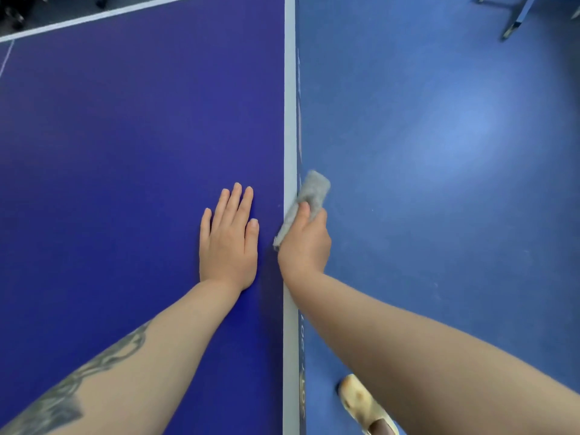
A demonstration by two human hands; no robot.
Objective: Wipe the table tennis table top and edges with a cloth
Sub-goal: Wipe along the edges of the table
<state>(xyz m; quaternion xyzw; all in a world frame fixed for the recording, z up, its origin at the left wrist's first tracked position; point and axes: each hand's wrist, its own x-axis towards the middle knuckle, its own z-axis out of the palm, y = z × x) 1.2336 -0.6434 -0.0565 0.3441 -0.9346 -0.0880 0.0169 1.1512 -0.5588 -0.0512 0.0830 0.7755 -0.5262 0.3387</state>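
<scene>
The bench (125, 152), a dark blue table tennis top with a pale border line (289, 120) running along its right edge, is being worked at that edge. The left hand (229, 243) is being laid flat on the top just inside the right edge, palm down, with the fingers straight and close together and nothing held. Judging from its placement, it is being used as a brace, so that the body is steadied while the other arm is reaching over the side.

The grey cloth (309, 196) is being held against the side face of the right edge, just below the border line, roughly level with the left hand. It is being gripped by the right hand (306, 243), whose grip is closed around it: the thumb is being pressed on top of the fabric and the fingers are being curled round beneath, mostly hidden. The cloth is bunched and folded, with one rounded end sticking out ahead of the fist and a strip trailing back along the edge. It is probably being held this way so that a thick pad is kept against the narrow vertical face.

The edge appears to be the part in hand; how much of the top is already wiped cannot be told. Beside the bench, a light shoe (364, 403) is being shown on the blue floor (455, 183).
</scene>
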